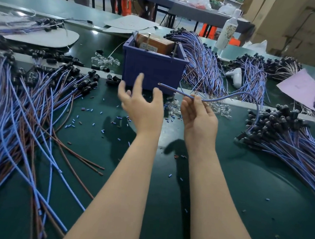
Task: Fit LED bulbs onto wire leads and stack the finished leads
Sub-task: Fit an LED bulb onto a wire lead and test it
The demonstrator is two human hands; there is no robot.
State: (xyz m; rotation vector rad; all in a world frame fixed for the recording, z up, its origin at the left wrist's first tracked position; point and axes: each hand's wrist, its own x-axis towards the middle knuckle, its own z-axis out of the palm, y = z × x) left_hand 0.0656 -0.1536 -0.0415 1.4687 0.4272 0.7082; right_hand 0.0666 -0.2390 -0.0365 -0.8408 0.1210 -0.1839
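- A single blue wire lead (222, 97) is held in the air just in front of a blue plastic bin (153, 69). Its bare end points left, and the rest arcs right and down towards a heap of leads.
- The right hand (198, 118), palm up, pinches this lead between thumb and fingertips.
- The left hand (140, 107) is raised just beside it, blurred, with its fingers spread and loose, holding nothing.
- Clear LED bulbs (174, 107) lie scattered on the table behind the hands. More of them (105, 61) lie left of the bin.
- On the right is a heap of blue and brown leads with black caps (289, 135).
- On the left is a wider spread of leads (24, 113), many also black-capped.
- All of this sits on a dark green table (243, 189) dotted with small blue and brown wire scraps (86, 109).
- Further back are another bundle of leads (203, 65), a white bottle (227, 32) and a pink sheet of paper (309, 90).
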